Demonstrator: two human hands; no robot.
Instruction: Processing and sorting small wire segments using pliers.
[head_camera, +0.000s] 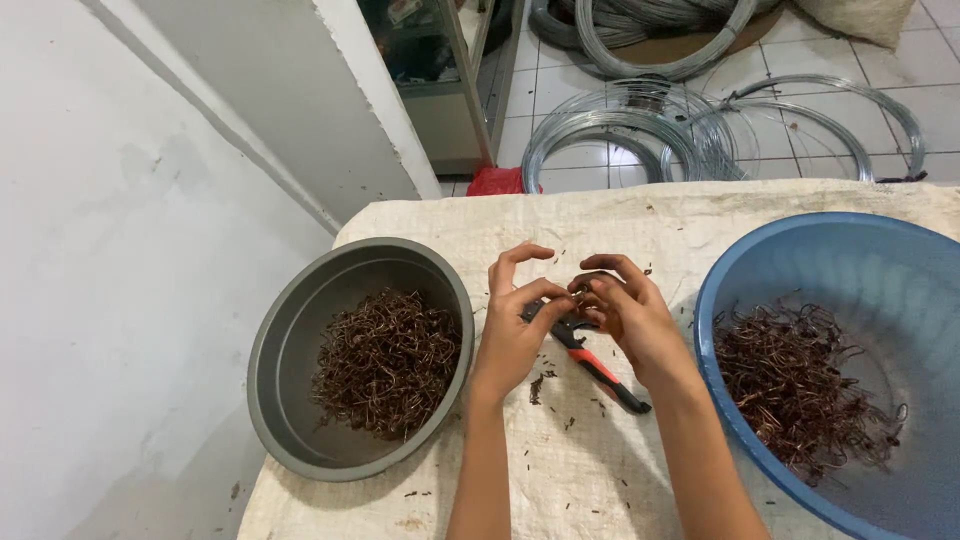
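Note:
My left hand (515, 325) and my right hand (622, 310) meet over the middle of a table covered with a white woven cloth (600, 225). Together their fingertips pinch a small bent piece of brown wire (578, 293). Just under the hands lie pliers with red and black handles (600, 367), flat on the cloth. A grey basin (290, 335) to the left holds a heap of brown wire pieces (388, 362). A blue basin (850, 260) to the right holds another heap of brown wire pieces (800, 385).
Small wire scraps are scattered on the cloth around the pliers. Beyond the table, coils of silver wire (640, 130) lie on a tiled floor, beside a red object (497, 181) and a glass cabinet (440, 70). A white wall runs along the left.

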